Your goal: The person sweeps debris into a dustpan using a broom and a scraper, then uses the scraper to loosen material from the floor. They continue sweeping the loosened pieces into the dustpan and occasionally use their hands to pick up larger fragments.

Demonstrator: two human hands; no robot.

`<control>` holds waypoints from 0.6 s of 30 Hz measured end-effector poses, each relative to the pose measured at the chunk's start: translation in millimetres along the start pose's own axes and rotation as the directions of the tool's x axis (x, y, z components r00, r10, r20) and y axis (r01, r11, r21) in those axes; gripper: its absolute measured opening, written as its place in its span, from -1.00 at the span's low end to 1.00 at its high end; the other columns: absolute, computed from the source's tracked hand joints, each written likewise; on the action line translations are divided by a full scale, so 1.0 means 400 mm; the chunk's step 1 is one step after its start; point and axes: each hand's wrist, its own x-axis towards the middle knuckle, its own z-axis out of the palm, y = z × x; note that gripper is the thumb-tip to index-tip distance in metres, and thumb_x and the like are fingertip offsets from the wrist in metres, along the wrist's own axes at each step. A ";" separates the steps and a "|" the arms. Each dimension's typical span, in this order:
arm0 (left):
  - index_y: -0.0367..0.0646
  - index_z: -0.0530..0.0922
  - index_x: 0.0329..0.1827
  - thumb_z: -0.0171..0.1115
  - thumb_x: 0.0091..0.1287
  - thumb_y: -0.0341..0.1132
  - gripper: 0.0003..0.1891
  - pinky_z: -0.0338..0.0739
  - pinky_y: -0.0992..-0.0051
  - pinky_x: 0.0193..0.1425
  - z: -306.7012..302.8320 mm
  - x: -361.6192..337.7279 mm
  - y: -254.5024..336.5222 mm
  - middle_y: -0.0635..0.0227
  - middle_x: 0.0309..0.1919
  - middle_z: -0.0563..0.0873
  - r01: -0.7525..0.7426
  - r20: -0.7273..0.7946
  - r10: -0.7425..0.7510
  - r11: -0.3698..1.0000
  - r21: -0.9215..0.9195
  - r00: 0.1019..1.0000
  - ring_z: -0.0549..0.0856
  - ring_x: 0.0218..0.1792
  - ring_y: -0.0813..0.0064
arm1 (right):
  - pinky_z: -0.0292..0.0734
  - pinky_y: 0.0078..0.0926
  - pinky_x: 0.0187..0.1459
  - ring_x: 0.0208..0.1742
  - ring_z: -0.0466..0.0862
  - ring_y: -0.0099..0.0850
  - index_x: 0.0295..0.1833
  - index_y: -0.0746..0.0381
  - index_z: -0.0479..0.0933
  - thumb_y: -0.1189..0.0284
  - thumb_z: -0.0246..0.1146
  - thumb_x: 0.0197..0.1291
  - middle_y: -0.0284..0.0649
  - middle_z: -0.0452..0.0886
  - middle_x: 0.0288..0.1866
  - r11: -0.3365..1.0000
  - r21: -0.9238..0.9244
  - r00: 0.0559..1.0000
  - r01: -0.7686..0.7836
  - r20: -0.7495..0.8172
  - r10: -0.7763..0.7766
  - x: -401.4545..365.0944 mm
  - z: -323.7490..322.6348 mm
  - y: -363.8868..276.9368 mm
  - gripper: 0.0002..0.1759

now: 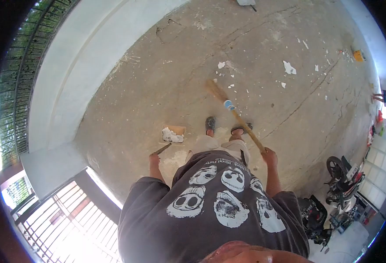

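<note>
I look straight down at a concrete floor [166, 79]. My right hand [269, 156] grips the upper end of a wooden broom handle. The broom [231, 108] slants up and left, its straw head resting on the floor near white debris scraps [289, 67]. My left hand [154, 159] holds the handle of a dustpan [173, 133] that sits on the floor by my feet. A heap of white debris lies in the pan. My sandalled feet [210, 124] stand between pan and broom.
A white low wall [77, 65] borders the floor on the left, with a green grille beyond. A window grille [66, 219] is below left. Motorcycles [341, 184] stand at lower right. A yellow object [358, 55] lies far right.
</note>
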 end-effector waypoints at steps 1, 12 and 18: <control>-0.17 0.45 -0.41 -0.10 0.28 -0.19 -0.74 0.28 0.44 -0.73 -0.006 -0.014 0.003 0.33 -0.71 0.47 0.070 -0.012 -0.071 0.996 -0.055 0.997 0.42 -0.76 0.48 | 0.51 -0.17 -0.19 -0.18 0.60 -0.12 -0.07 0.07 0.52 0.14 0.22 -0.01 -0.06 0.61 -0.24 0.994 0.027 0.995 -0.102 -0.005 0.102 -0.019 -0.001 0.024 -0.61; -0.14 0.39 -0.59 -0.13 0.28 -0.11 -0.64 0.27 0.43 -0.70 0.023 0.054 0.079 0.35 -0.74 0.44 0.068 -0.049 -0.070 0.997 -0.041 0.996 0.40 -0.75 0.49 | 0.50 -0.15 -0.28 -0.26 0.60 -0.08 -0.10 0.11 0.51 0.16 0.27 -0.01 -0.03 0.60 -0.34 0.988 0.134 0.986 0.073 -0.156 -0.052 -0.103 0.004 0.149 -0.62; -0.22 0.47 -0.40 -0.12 0.31 -0.09 -0.64 0.31 0.45 -0.68 0.035 0.040 0.182 0.26 -0.66 0.54 0.034 -0.027 -0.034 0.999 0.024 0.999 0.46 -0.71 0.48 | 0.52 -0.18 -0.25 -0.24 0.61 -0.15 -0.04 0.00 0.49 0.11 0.26 -0.02 -0.16 0.62 -0.27 0.997 0.012 0.994 0.076 -0.084 -0.075 -0.123 -0.008 0.096 -0.59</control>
